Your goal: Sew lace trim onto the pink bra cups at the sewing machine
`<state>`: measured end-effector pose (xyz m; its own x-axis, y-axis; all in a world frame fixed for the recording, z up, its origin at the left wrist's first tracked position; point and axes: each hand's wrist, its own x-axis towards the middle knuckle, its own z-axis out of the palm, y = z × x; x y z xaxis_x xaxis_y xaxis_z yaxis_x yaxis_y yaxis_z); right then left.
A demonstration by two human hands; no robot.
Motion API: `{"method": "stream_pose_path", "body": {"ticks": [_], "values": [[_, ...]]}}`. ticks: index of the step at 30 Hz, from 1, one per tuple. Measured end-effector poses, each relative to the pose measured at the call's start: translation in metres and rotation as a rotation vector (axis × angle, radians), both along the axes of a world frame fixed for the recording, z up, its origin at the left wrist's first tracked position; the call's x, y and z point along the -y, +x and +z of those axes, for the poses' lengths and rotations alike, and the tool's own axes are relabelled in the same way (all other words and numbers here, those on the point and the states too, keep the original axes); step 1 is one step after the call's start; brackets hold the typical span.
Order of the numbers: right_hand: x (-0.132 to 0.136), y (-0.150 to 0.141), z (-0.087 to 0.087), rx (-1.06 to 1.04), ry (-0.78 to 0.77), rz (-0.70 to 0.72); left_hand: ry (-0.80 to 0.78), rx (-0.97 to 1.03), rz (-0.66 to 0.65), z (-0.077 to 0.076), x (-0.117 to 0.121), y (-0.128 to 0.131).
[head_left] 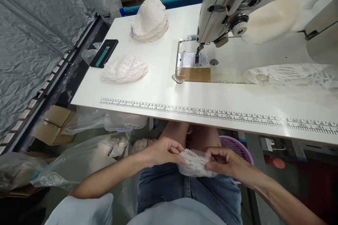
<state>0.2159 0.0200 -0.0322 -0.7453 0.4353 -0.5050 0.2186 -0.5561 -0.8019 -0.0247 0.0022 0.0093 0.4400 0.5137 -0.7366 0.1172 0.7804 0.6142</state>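
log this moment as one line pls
left hand: pinching lace cloth | right hand: pinching same lace cloth | place: over lap, in front of table | on table: sewing machine, phone

Sheer white lace fabric (194,167) sits bunched between the fingers (217,167)

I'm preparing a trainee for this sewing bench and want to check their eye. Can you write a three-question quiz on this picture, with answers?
1. Where is the lace piece held? A) under the needle; B) over the lap; C) on the ruler.
2. True or false: the left hand and right hand both grip it.
3. How many cloth piles lie on the table left of the sewing machine?

Key: 1 B; 2 true; 3 two.
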Motion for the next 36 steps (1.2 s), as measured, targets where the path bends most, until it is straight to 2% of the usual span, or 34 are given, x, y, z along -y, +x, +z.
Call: {"method": "stream_pose_path", "body": {"ticks": [10,17,22,26,32,36], "values": [[0.001,-0.005,-0.005,0.047,0.037,-0.006,0.074,0.001,0.008,-0.005,0.003,-0.004],[0.000,-0.016,0.009,0.036,0.050,0.011,0.106,0.057,-0.053,-0.001,0.001,-0.007],[-0.001,-0.027,0.018,-0.013,0.006,0.025,0.070,0.028,-0.041,-0.007,0.002,0.002],[-0.004,-0.024,0.019,-0.037,0.028,0.082,0.100,-0.011,-0.040,-0.010,0.001,0.005],[-0.005,-0.014,0.015,-0.081,0.119,0.198,0.015,0.035,0.014,-0.006,-0.004,-0.002],[-0.005,-0.009,0.014,-0.055,0.156,0.226,-0.034,0.105,0.071,-0.010,-0.003,-0.005]]}}
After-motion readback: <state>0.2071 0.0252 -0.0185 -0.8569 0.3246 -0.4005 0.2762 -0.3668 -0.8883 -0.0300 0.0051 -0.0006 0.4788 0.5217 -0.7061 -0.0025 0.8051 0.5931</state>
